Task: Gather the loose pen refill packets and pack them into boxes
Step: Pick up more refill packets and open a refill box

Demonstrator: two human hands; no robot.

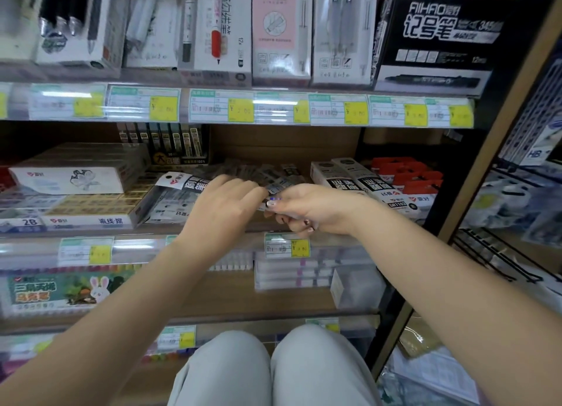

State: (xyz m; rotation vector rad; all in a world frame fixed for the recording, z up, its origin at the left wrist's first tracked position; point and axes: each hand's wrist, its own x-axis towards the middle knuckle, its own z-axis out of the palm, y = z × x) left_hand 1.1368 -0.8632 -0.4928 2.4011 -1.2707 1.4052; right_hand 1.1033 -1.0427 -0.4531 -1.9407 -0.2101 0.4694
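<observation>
Fingers (299,223) of our right hand (310,208) curled round a small bunch of refill packets (281,186) at centre frame, long axes running away up-left, while our left hand (226,203), nearer the loose heap (252,170) just behind, pinched their ends.

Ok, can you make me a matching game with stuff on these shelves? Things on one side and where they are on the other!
Things:
1. black marker box
2. pink box
3. rabbit box
4. refill packets

Places:
A. middle shelf, by the right hand and left hand
B. lower shelf, left
C. top shelf, far right
D. top shelf, middle

Pairs: 1-C, 2-D, 3-B, 4-A
</observation>
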